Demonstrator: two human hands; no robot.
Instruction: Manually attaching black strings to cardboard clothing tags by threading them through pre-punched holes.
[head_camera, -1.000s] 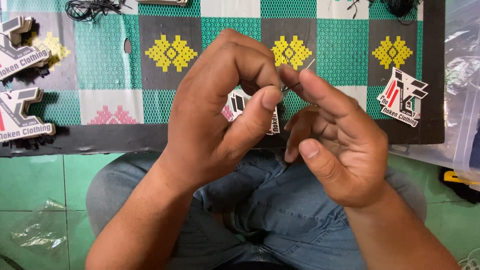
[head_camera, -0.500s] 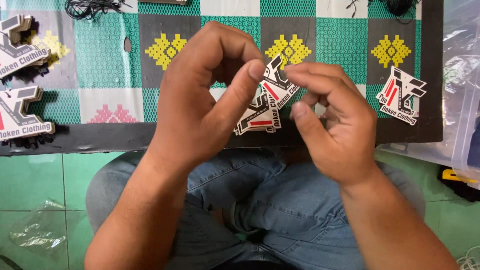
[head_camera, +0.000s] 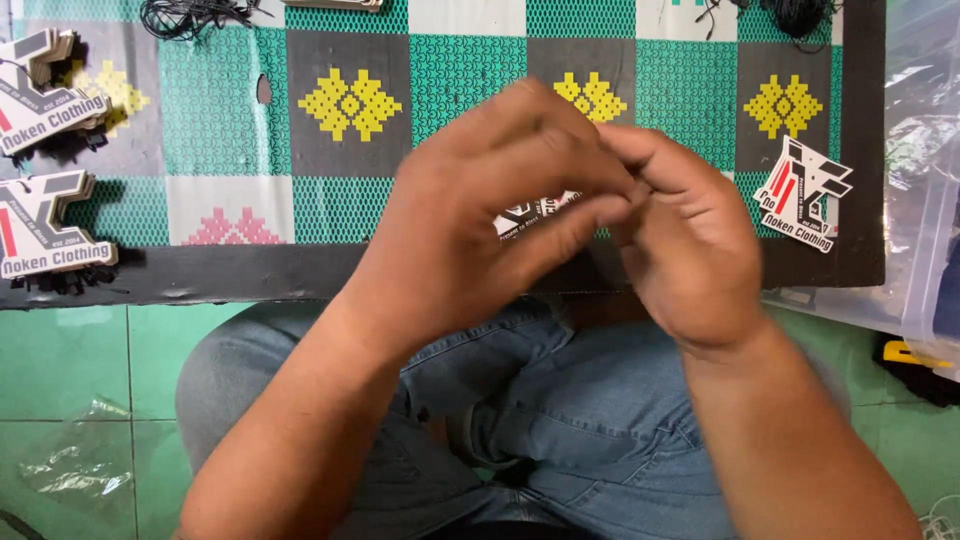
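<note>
Left hand (head_camera: 470, 230) and right hand (head_camera: 680, 250) pinch printed card tag (head_camera: 535, 212) between fingertips (mostly hidden); next move needs fine fingertip control.

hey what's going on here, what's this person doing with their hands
A person sits on a green tiled floor with both hands raised over their lap. The left hand and right hand meet at the fingertips, pinching a small die-cut card tag between them. One similar tag lies on the patterned mat, with stacks of tags at the left edge.
</note>
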